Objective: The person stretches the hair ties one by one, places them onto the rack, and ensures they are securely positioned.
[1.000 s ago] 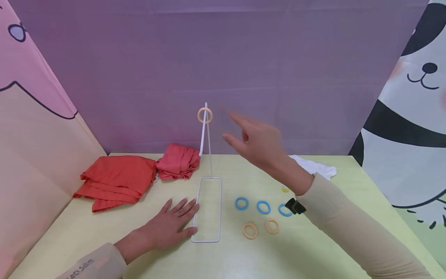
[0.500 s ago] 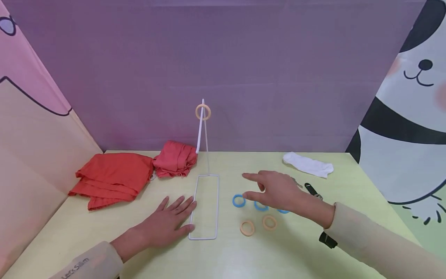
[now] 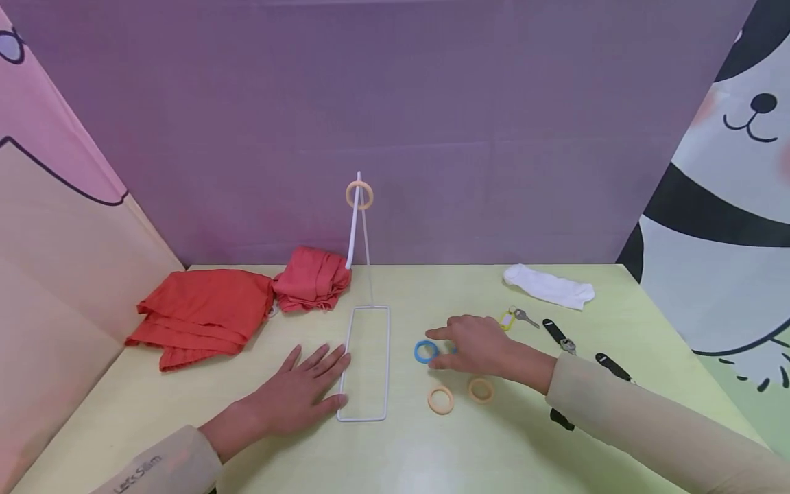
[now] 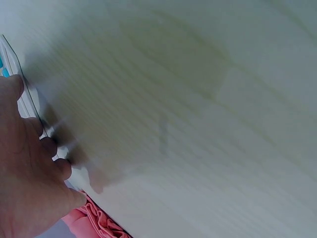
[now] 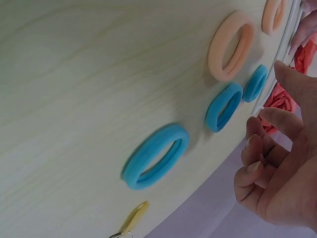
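My left hand (image 3: 302,387) lies flat on the table, its fingertips at the left bar of a white wire stand (image 3: 388,363). A peach hair tie (image 3: 359,208) hangs on the stand's raised arm. My right hand (image 3: 478,346) hovers over the blue hair ties, thumb and index finger spread apart, other fingers curled, holding nothing. The leftmost blue hair tie (image 3: 416,352) shows beside its fingertips. In the right wrist view, two more blue hair ties, one nearer (image 5: 133,171) and one in the middle (image 5: 214,111), lie below the hand. Two peach hair ties (image 3: 431,400) lie in front.
Red folded cloth (image 3: 206,315) and a smaller red bundle (image 3: 315,278) lie at the left and back. At the back right is a white sock (image 3: 549,287). Keys with a yellow tag (image 3: 507,320) and black fobs (image 3: 553,331) lie right of my right hand.
My right hand has come down from beside the stand's raised arm to the blue hair ties, still holding nothing. The left hand stays at the stand's base.
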{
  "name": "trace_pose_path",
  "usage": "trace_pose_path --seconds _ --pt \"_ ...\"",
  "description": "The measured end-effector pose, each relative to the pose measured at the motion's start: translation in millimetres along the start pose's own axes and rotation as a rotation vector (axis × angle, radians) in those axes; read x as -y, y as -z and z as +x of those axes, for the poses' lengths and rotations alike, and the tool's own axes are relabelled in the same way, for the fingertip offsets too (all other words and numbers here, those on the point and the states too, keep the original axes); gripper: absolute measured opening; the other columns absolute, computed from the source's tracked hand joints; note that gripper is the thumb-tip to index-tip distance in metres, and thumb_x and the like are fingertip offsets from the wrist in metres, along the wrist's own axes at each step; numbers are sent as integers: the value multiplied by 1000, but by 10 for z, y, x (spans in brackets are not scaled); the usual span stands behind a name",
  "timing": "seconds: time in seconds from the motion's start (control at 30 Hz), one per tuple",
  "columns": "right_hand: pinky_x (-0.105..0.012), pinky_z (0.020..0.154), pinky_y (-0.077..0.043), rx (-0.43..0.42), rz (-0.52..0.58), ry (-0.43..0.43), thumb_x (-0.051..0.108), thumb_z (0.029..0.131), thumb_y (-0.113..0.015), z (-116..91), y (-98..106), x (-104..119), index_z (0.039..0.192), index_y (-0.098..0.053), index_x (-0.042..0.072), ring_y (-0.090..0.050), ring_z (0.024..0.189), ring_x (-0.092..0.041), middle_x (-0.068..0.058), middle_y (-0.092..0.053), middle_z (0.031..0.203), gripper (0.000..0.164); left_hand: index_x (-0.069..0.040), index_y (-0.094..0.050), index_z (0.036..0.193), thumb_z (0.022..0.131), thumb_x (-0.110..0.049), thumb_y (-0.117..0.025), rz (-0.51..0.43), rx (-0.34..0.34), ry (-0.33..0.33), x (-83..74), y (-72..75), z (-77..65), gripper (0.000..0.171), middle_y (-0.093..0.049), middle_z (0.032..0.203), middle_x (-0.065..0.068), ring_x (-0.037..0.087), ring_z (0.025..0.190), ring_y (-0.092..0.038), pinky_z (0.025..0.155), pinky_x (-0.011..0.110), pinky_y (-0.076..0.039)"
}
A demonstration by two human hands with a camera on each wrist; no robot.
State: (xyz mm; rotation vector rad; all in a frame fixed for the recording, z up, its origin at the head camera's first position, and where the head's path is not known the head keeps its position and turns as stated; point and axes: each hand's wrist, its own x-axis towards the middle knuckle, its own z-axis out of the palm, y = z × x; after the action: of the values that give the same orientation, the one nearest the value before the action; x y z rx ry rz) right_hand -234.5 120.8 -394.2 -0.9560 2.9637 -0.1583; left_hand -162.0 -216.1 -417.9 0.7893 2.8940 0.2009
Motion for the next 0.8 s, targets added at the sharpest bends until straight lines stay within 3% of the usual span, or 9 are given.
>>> trace_pose_path --seconds 0.23,0.37,0.53,0.8 --pt "-40 58 -47 41 2 -27 56 81 -75 104 -41 30 129 -69 32 -64 84 -19 3 -65 93 54 -16 -28 159 101 -56 -45 -8 9 3 2 -5 7 73 -26 167 5 36 155 -21 120 69 -11" --pt "-39 57 -46 49 25 -23 54 82 -75 142 -67 38 120 -72 32 -62 83 -16 5 -64 89 43 -17 -27 160 101 -56 -46 -1 16 9 6 -23 12 73 -25 167 3 34 155 -20 120 68 -11" --pt "-35 51 -41 34 46 28 46 87 -72 170 -79 58 97 -72 32 -54 73 -11 8 -56 79 18 -18 -27 160 101 -56 -46 -9 24 16 8 -18 17 73 -25 167 2 33 156 -19 121 68 -10" --pt "-31 51 -41 -38 41 69 39 89 -68 189 -155 76 98 -74 28 -53 69 -8 10 -57 77 15 -19 -26 160 101 -57 -46 -13 26 19 7 -27 19 73 -24 168 1 33 156 -19 121 68 -9"
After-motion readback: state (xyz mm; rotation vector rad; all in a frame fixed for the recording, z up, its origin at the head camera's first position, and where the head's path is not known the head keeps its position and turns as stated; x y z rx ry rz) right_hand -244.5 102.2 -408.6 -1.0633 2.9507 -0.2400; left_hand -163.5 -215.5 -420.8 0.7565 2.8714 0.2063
